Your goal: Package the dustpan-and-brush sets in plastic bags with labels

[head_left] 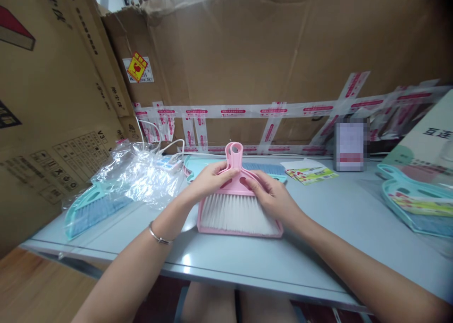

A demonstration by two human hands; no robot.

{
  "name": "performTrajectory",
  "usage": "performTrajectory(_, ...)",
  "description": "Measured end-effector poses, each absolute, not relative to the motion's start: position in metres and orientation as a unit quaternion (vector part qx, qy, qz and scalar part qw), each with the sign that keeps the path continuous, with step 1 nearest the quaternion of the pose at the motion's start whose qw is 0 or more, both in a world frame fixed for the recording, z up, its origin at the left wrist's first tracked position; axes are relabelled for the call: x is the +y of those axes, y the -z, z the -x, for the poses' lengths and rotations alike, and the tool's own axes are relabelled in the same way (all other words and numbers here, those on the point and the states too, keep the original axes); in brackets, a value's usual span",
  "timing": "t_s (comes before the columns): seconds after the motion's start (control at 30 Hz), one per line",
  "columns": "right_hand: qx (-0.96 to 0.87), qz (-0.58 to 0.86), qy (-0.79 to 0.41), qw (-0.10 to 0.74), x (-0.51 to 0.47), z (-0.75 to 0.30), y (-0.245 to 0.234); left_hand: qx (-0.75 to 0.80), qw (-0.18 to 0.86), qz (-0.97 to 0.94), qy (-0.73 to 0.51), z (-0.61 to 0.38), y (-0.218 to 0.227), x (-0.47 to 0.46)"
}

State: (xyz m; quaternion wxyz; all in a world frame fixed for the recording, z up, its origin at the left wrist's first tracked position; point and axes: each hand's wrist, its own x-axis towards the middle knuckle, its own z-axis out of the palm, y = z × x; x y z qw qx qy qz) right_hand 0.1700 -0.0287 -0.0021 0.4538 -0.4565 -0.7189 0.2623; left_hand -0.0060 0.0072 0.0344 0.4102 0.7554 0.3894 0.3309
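Observation:
In the middle of the table, a pink hand brush with white bristles lies nested over a pink dustpan, their looped handles together at the far end. My left hand closes on the upper left edge of the pair, thumb on top near the handle. On the right edge, my right hand grips the brush and dustpan with its thumb on the pink head. The fingers beneath are partly hidden. Behind the pair lies a blue-bristled brush, partly covered by my hands and the pink set.
Clear plastic bags and a turquoise brush lie on the left. To the right are printed cards, a standing phone-like device and a bagged turquoise brush set. Large cardboard boxes wall off the back and left.

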Motion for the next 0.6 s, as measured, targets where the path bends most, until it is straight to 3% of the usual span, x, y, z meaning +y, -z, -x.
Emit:
performTrajectory(0.33,-0.694,0.469,-0.276,0.472,-0.0299,-0.1709,0.0012,0.378,0.457,-0.734,-0.329,0.0034,-0.0358,0.0047)
performTrajectory(0.6,-0.657,0.450,-0.399,0.454,-0.0226,-0.1781,0.0021,0.409,0.438,-0.716,-0.358,0.0060,-0.0349,0.0086)
